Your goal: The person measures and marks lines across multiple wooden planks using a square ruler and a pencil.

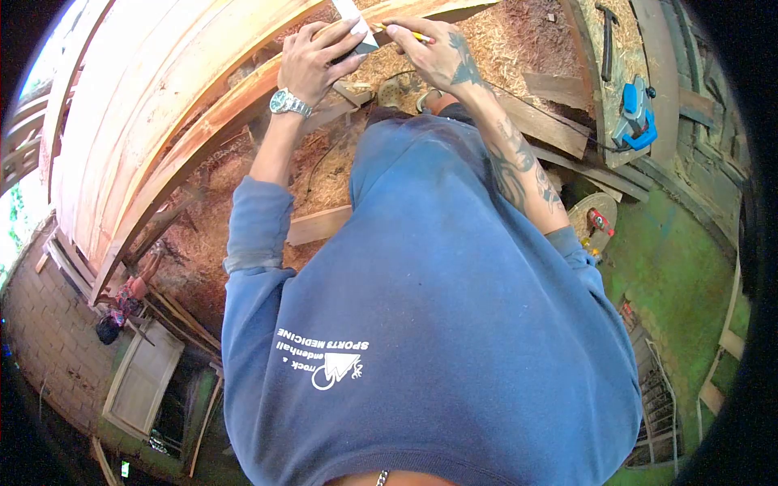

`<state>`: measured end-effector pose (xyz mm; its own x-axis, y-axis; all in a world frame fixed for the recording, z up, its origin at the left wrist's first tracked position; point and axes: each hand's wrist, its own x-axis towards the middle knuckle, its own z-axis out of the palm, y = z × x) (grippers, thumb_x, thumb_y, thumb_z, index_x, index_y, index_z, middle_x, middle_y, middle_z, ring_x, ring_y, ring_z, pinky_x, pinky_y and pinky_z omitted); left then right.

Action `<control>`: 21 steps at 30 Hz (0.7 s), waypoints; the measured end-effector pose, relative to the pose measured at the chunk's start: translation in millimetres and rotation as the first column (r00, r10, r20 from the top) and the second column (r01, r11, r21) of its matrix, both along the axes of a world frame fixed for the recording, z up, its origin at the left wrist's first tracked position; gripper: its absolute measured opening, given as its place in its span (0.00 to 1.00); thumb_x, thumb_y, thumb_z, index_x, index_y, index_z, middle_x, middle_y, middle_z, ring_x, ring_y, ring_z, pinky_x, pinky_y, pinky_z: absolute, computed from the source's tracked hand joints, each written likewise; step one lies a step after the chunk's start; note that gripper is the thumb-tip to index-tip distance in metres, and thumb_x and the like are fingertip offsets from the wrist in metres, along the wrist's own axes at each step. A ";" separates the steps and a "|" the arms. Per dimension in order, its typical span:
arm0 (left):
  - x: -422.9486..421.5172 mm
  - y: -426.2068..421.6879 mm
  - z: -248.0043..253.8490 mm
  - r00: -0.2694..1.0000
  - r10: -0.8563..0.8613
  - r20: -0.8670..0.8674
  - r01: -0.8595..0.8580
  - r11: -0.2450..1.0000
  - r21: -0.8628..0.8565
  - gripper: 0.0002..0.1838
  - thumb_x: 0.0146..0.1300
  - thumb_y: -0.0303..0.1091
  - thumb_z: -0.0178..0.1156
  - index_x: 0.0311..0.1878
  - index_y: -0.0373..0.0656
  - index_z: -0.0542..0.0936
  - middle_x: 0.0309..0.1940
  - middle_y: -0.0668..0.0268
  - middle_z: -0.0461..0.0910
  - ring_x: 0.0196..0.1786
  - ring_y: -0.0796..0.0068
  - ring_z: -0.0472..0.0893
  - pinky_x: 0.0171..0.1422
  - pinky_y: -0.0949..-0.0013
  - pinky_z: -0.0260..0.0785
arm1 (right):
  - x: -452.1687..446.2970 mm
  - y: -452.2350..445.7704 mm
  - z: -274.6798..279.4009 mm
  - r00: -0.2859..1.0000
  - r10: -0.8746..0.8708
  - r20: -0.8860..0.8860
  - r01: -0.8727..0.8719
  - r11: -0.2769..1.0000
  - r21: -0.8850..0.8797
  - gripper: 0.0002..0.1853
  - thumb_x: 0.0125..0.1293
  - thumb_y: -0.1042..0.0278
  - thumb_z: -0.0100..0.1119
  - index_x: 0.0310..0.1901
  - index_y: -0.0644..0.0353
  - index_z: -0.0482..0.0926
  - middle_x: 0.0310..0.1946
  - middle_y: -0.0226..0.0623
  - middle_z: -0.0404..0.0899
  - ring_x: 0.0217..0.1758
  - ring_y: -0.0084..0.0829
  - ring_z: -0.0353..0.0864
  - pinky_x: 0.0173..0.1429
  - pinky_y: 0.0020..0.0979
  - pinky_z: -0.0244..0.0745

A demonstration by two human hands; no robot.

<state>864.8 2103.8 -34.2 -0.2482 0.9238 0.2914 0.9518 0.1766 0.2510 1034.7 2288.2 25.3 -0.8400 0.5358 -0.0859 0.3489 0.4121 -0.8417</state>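
At the top of the head view, my left hand [312, 63], with a watch on its wrist, is closed around a carpenter's square [366, 39] and presses it against the edge of a wooden board [190, 142]. The square's pale metal blade lies across the wood; part of its body is hidden under my fingers. Just right of it, my right hand [433, 58] pinches a yellow pencil [420, 36], its tip close to the square and the board edge.
Wood shavings [519, 32] cover the ground. At right, a hammer [606, 40] and a blue power tool [636, 117] with a cord rest on a plank. A red object [600, 219] sits on a round board. Another person [126, 304] is at lower left, near a pale panel [144, 377].
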 end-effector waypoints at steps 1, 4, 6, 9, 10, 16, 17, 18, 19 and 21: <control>-0.4 0.0 -0.2 1.000 -0.001 -0.004 0.001 1.000 0.004 0.24 0.67 0.60 0.65 0.64 0.70 0.86 0.69 0.87 0.80 0.63 0.66 0.78 0.62 0.57 0.69 | -0.8 -0.6 -2.1 1.000 -0.003 0.001 0.003 1.000 -0.004 0.20 0.74 0.49 0.61 0.52 0.56 0.91 0.46 0.50 0.90 0.51 0.46 0.91 0.57 0.41 0.85; -1.4 0.0 -0.9 1.000 -0.013 -0.007 0.013 1.000 0.014 0.24 0.67 0.59 0.66 0.64 0.69 0.86 0.68 0.86 0.81 0.63 0.66 0.78 0.61 0.57 0.69 | -1.8 -3.7 -0.4 1.000 0.005 0.004 -0.005 1.000 -0.003 0.21 0.76 0.48 0.60 0.55 0.55 0.90 0.40 0.43 0.91 0.43 0.34 0.91 0.48 0.35 0.83; -3.0 -0.7 -1.2 1.000 -0.025 0.001 0.025 0.999 0.021 0.24 0.67 0.58 0.67 0.64 0.68 0.86 0.68 0.86 0.81 0.62 0.66 0.78 0.61 0.57 0.69 | -1.5 -3.1 -0.3 1.000 0.010 -0.003 -0.010 1.000 0.011 0.21 0.77 0.48 0.60 0.56 0.55 0.89 0.37 0.40 0.91 0.39 0.29 0.91 0.44 0.32 0.83; -4.8 -1.2 -1.3 0.999 -0.049 0.013 0.048 0.998 0.048 0.24 0.67 0.59 0.67 0.64 0.66 0.87 0.67 0.85 0.82 0.62 0.66 0.78 0.61 0.57 0.69 | -1.3 -1.9 -4.8 1.000 0.007 -0.029 -0.006 1.000 0.029 0.21 0.77 0.48 0.60 0.56 0.55 0.89 0.37 0.41 0.92 0.40 0.30 0.92 0.45 0.32 0.83; -4.5 -1.3 0.2 0.999 -0.044 0.016 0.044 0.998 0.043 0.24 0.66 0.58 0.68 0.64 0.65 0.87 0.68 0.84 0.82 0.62 0.65 0.78 0.62 0.57 0.69 | -0.8 -1.6 -5.8 0.999 0.002 -0.035 -0.001 1.000 0.028 0.21 0.77 0.48 0.60 0.56 0.55 0.89 0.37 0.41 0.92 0.40 0.30 0.92 0.45 0.33 0.83; -5.0 -0.6 -3.8 0.998 -0.035 0.048 0.031 0.997 0.070 0.24 0.66 0.61 0.67 0.61 0.65 0.88 0.66 0.84 0.83 0.62 0.65 0.78 0.63 0.56 0.69 | 1.9 -4.2 -5.1 0.999 -0.004 -0.041 0.003 1.000 -0.016 0.21 0.77 0.50 0.61 0.58 0.57 0.88 0.38 0.41 0.92 0.41 0.30 0.92 0.47 0.33 0.84; -5.6 -0.3 -4.7 0.998 -0.036 0.054 0.032 0.997 0.076 0.23 0.66 0.60 0.67 0.61 0.65 0.89 0.66 0.84 0.84 0.62 0.65 0.78 0.63 0.56 0.69 | 2.0 -5.0 -4.9 0.999 -0.004 -0.047 0.003 1.000 -0.026 0.21 0.77 0.50 0.61 0.58 0.57 0.88 0.38 0.41 0.92 0.41 0.30 0.92 0.47 0.33 0.84; -5.3 0.7 -3.8 0.998 -0.038 0.059 0.033 0.996 0.083 0.23 0.66 0.60 0.67 0.60 0.65 0.89 0.66 0.84 0.84 0.61 0.65 0.78 0.63 0.56 0.69 | 2.2 -5.4 -5.2 0.999 -0.003 -0.043 0.002 1.000 -0.023 0.21 0.77 0.51 0.61 0.58 0.57 0.88 0.40 0.42 0.92 0.42 0.30 0.92 0.47 0.33 0.84; -4.4 0.8 -2.6 0.998 -0.036 0.056 0.032 0.997 0.077 0.23 0.65 0.58 0.69 0.61 0.64 0.89 0.66 0.84 0.84 0.61 0.65 0.78 0.63 0.57 0.69 | 2.1 -5.6 -5.4 0.999 -0.002 -0.038 0.001 1.000 -0.020 0.20 0.77 0.51 0.61 0.58 0.57 0.88 0.41 0.42 0.92 0.43 0.30 0.92 0.47 0.34 0.84; -3.1 0.9 0.5 0.998 -0.033 0.047 0.030 0.997 0.065 0.24 0.62 0.52 0.73 0.61 0.63 0.89 0.67 0.83 0.84 0.60 0.65 0.79 0.62 0.60 0.70 | -0.5 -6.8 -8.6 0.997 -0.004 -0.083 0.003 1.000 -0.013 0.20 0.77 0.52 0.61 0.59 0.56 0.88 0.44 0.43 0.92 0.45 0.32 0.92 0.48 0.35 0.84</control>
<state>861.7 2104.7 -33.7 -0.2345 0.9110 0.3392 0.9431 0.1286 0.3067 1034.2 2281.4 16.6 -0.8425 0.5382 -0.0230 0.2795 0.4003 -0.8727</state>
